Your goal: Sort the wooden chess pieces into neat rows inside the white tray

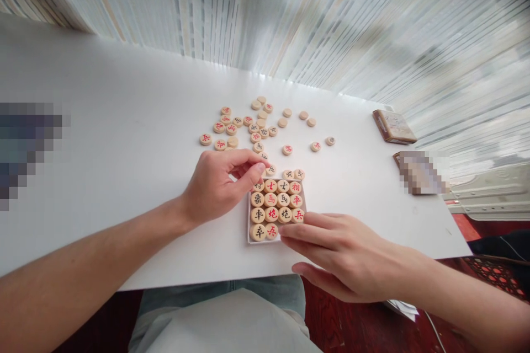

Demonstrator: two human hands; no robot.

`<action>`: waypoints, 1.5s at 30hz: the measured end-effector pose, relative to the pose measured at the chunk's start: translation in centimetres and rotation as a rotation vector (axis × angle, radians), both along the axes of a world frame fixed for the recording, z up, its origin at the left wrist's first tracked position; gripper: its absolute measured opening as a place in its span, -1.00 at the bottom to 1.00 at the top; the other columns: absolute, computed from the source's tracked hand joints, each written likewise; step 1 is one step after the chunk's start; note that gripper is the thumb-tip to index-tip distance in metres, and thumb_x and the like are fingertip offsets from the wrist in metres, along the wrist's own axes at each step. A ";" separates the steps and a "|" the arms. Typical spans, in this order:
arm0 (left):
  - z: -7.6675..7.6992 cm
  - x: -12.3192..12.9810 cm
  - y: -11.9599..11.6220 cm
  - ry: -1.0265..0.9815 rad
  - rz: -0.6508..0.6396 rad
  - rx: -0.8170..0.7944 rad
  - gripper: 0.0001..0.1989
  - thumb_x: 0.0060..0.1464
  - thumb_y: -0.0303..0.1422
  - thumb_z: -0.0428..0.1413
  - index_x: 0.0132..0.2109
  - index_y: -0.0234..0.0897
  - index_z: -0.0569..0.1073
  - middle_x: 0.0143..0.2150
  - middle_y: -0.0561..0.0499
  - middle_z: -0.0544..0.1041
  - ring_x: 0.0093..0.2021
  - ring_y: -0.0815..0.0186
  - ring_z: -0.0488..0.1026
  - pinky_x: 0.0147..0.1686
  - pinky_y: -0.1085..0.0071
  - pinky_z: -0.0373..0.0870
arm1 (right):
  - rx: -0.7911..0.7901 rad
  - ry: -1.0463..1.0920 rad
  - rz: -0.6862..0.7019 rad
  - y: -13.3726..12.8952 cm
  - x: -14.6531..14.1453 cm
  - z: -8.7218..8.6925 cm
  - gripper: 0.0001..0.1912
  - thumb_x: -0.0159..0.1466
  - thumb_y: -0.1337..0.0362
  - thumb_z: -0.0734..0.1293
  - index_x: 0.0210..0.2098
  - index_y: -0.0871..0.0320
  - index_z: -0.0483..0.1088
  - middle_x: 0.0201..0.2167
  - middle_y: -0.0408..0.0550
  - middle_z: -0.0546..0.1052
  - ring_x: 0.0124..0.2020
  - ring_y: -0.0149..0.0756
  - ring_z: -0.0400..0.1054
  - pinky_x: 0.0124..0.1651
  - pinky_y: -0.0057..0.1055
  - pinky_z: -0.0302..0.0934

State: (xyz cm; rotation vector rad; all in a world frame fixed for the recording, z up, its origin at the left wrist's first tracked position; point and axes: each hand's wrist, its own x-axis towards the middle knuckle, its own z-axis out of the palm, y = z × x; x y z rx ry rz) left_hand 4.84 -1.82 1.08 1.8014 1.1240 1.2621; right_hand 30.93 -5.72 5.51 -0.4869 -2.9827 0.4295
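A shallow white box (249, 234) near the table's front edge holds rows of round wooden xiangqi pieces (270, 200) with red and black characters. My left hand (221, 182) reaches over the box's back left corner, thumb and forefinger closed in a pinch. At those fingertips is a xiangqi piece (271, 170) with a black character, partly covered by the fingers. Two black-marked pieces (293, 175) lie by the box's back edge. My right hand (335, 251) is open, fingers stretched over the box's front right corner, hiding what is beneath.
Loose xiangqi pieces (248, 120) lie scattered behind the box, some face up and others blank side up. Two small cartons (394, 126) rest at the right of the white table (136, 105). A striped curtain (215, 11) hangs along the back edge. A blurred-out object is at far left.
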 end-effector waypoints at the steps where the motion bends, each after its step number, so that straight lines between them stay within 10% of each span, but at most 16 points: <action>1: 0.0 0.0 0.0 0.001 0.000 0.000 -0.83 0.28 -0.42 0.18 -0.20 -0.33 0.69 -0.37 0.03 0.71 -0.42 0.38 0.64 -0.37 0.52 0.58 | -0.014 -0.005 0.018 0.1 0.1 0.0 -0.70 0.53 0.30 0.25 0.07 0.36 0.53 0.03 0.20 0.66 -0.25 -0.13 0.46 -0.22 -0.19 0.40; 45: 0.3 0.0 -0.1 0.147 0.049 0.022 -0.82 0.23 -0.40 0.17 -0.24 -0.15 0.69 -0.46 0.10 0.69 -0.49 0.34 0.59 -0.41 0.46 0.50 | 0.100 -0.093 0.465 5.8 0.7 -1.1 -0.61 0.53 0.35 0.18 0.15 0.36 0.56 0.33 0.17 0.52 -0.29 -0.18 0.35 -0.32 -0.20 0.28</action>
